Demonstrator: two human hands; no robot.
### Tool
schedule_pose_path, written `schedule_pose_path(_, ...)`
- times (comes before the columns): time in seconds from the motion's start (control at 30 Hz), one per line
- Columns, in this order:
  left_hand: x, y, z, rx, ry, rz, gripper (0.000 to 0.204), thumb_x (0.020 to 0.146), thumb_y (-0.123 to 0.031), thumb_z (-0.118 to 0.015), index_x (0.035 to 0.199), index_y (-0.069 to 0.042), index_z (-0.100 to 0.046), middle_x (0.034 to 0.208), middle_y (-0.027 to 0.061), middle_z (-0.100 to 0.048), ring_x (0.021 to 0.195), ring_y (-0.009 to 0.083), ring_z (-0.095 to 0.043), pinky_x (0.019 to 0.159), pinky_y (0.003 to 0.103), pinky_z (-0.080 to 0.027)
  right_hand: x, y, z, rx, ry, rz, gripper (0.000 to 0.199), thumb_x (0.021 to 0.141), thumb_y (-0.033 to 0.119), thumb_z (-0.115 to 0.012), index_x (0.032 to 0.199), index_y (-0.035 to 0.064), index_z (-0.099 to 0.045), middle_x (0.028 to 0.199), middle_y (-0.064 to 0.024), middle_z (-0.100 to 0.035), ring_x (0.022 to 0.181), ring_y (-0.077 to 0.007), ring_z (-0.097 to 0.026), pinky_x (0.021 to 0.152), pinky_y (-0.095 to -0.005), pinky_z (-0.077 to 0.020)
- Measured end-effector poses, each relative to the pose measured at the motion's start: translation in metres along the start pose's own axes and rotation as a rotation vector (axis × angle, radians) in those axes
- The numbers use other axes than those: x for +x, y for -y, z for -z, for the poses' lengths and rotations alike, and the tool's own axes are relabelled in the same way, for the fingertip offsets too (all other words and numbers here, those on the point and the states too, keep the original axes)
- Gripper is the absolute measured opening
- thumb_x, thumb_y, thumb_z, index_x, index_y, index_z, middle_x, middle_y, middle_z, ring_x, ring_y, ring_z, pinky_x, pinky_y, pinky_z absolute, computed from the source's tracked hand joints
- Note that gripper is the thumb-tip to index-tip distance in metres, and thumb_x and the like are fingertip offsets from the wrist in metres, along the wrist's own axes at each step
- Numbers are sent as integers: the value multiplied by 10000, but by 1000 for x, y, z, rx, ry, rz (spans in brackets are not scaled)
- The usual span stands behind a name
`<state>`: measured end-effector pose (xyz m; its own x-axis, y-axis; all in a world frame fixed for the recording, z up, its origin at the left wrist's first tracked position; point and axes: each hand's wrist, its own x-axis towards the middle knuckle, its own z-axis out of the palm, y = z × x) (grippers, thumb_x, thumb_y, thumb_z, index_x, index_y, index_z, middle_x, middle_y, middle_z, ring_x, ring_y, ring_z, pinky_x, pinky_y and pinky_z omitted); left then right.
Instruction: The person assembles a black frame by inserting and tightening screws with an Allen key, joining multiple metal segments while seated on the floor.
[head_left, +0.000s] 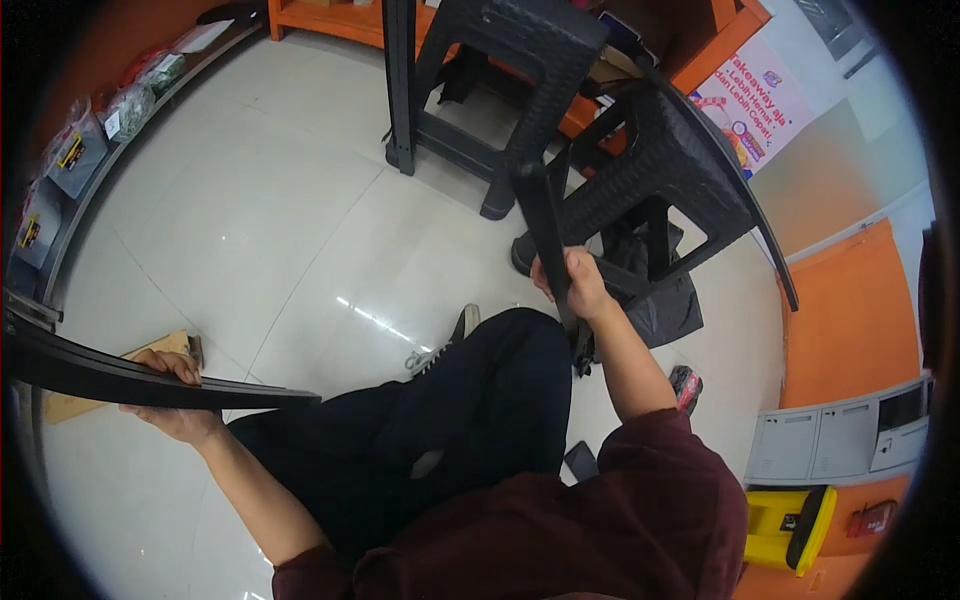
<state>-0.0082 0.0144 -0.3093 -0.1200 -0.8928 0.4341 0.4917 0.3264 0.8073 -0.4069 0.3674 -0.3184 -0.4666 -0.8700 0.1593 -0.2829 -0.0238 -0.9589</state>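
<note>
We see left hand (172,395) at far left, fingers curled tight round long black strip (140,378), held flat over white floor (260,200). Brown board (95,385) lies just behind it. Right hand (575,285) in middle, fingers wrapped round black bar (545,225), near 2 black stools (660,170).

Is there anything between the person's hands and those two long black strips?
Nothing visible. The left hand already grips one black strip directly, and the right hand is closed around the other black strip beside the black stools.
</note>
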Motion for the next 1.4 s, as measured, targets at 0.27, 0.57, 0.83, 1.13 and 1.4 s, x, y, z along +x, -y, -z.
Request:
schedule_pose_path(0.27, -2, 2, 1, -16, -33, -1, 726, 966, -779, -348, 921, -65, -468, 736, 21, -440, 580, 108, -486, 511, 210, -390, 9, 65, -20, -400, 120, 495, 659, 1053, 496, -328, 839, -63, -603, 697, -150, -510, 563, -263, -526, 524, -365, -380)
schedule_pose_path(0.57, -1, 6, 6, -60, -69, 12, 756, 916, -804, -445, 937, -51, -506, 808, 35, -454, 564, 141, -483, 503, 255, -376, 44, 90, -31, -368, -161, 494, 665, 1033, 596, -412, 917, -29, -608, 830, -135, -619, 710, -208, -593, 627, -320, -459)
schedule_pose_path(0.83, -3, 2, 1, -8, 16, -6, 754, 957, -796, -343, 941, -56, -483, 775, 35, -424, 608, 121, -459, 543, 247, -374, 140, 152, -51, 291, -333, 721, 334, 1068, 319, -534, 1257, 60, -439, 1065, -77, -545, 879, -186, -549, 729, -365, -507)
schedule_pose_path(1.13, -7, 3, 0, -8, 12, 30, 796, 927, -838, -331, 937, -57, -484, 694, 41, -440, 583, 137, -466, 546, 264, -385, 221, -6, -132, 685, -540, 62, 307, 1037, 392, -588, 1090, 135, -429, 882, -27, -486, 692, -161, -539, 578, -400, -516)
schedule_pose_path(1.4, 2, 1, 9, -35, 71, 21, 900, 860, -923, -247, 912, -64, -512, 676, 55, -490, 522, 162, -497, 491, 249, -408, 262, -148, -129, 818, -578, -269, 349, 1058, 399, -531, 1153, 90, -400, 846, -79, -508, 675, -216, -529, 563, -421, -501)
